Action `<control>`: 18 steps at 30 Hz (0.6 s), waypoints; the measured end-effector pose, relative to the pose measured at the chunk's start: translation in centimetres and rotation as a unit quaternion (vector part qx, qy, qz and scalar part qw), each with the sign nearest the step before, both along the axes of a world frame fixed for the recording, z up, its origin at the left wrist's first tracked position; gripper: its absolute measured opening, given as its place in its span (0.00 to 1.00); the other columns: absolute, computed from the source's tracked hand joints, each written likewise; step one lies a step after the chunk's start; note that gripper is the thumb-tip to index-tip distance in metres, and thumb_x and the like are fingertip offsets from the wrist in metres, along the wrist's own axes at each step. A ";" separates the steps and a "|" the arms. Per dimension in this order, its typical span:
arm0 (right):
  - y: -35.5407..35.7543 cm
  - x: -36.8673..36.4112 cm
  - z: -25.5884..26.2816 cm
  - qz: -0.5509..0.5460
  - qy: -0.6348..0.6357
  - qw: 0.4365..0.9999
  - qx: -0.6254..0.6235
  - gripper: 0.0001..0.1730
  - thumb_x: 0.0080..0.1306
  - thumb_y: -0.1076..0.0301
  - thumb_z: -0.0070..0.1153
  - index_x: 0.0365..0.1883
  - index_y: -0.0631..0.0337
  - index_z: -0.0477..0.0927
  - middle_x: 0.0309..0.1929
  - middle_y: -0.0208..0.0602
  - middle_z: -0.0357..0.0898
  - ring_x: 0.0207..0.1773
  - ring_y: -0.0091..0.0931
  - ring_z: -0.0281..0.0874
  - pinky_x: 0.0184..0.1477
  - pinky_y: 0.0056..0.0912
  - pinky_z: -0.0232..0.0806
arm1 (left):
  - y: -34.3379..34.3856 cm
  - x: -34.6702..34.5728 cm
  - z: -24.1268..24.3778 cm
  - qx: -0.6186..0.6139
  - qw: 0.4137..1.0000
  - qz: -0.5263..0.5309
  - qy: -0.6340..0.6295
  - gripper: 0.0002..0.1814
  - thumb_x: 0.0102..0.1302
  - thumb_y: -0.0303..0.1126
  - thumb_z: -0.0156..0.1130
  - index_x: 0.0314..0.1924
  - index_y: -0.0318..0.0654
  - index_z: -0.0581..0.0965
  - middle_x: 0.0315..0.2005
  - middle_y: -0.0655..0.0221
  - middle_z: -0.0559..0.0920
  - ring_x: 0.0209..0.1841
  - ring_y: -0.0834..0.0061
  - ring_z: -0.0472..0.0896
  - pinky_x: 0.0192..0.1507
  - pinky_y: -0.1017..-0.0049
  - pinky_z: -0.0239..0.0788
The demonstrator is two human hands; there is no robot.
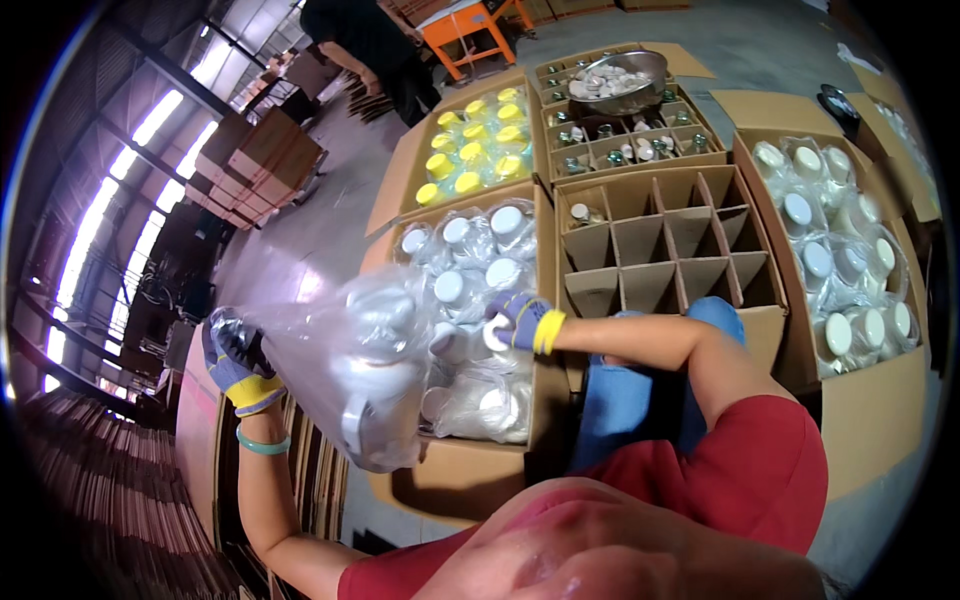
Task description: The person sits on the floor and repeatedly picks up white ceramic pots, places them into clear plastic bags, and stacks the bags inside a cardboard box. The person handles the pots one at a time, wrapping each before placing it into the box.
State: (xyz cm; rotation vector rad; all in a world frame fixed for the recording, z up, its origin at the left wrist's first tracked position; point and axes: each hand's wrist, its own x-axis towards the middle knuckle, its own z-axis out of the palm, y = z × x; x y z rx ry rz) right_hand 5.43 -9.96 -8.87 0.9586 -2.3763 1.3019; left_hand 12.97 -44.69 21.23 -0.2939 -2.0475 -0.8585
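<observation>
My left hand (244,367), in a grey-and-yellow work glove, grips the gathered neck of a clear plastic bag (300,330). Inside the bag is a white jug (382,390) with a side handle, held above the left edge of an open carton (480,480). Several bagged jugs with white lids (450,287) stand in that carton. My right hand (525,322), gloved alike, reaches over the carton's right side with its fingers curled on a white lid (496,332); the fingers partly cover it.
Beyond are a carton of yellow-lidded containers (472,154) and a divided carton (667,247) holding one bottle (581,214). A metal bowl (619,82) sits on a bottle carton. Right, another carton holds white-lidded jugs (799,210). Flattened cardboard (97,480) lies left. A person (375,60) stands behind.
</observation>
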 end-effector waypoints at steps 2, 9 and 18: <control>1.8 6.3 4.6 0.200 -0.100 0.964 -0.146 0.13 0.62 0.62 0.63 0.42 0.58 0.80 0.36 0.41 0.81 0.43 0.34 0.80 0.48 0.35 0.71 | 7.4 2.0 0.0 -0.035 0.999 -0.017 0.032 0.10 0.69 0.25 0.54 0.49 0.33 0.76 0.42 0.68 0.80 0.39 0.81 0.79 0.40 0.81 0.73; 10.9 10.8 7.5 0.027 -0.022 0.928 -0.370 0.34 0.58 0.60 0.68 0.60 0.64 0.71 0.60 0.50 0.70 0.63 0.41 0.69 0.65 0.41 0.61 | 25.4 5.5 1.5 0.197 0.942 -0.268 -0.035 0.13 0.76 0.34 0.47 0.53 0.34 0.72 0.36 0.65 0.81 0.32 0.77 0.81 0.31 0.81 0.74; 21.0 15.4 9.6 -0.288 0.134 0.911 -0.262 0.11 0.50 0.74 0.66 0.32 0.64 0.80 0.58 0.48 0.77 0.56 0.43 0.76 0.56 0.39 0.69 | 31.9 9.8 -1.7 -0.040 0.896 -0.425 -0.124 0.42 0.63 0.45 0.67 0.69 0.33 0.57 0.60 0.58 0.71 0.63 0.63 0.71 0.67 0.60 0.62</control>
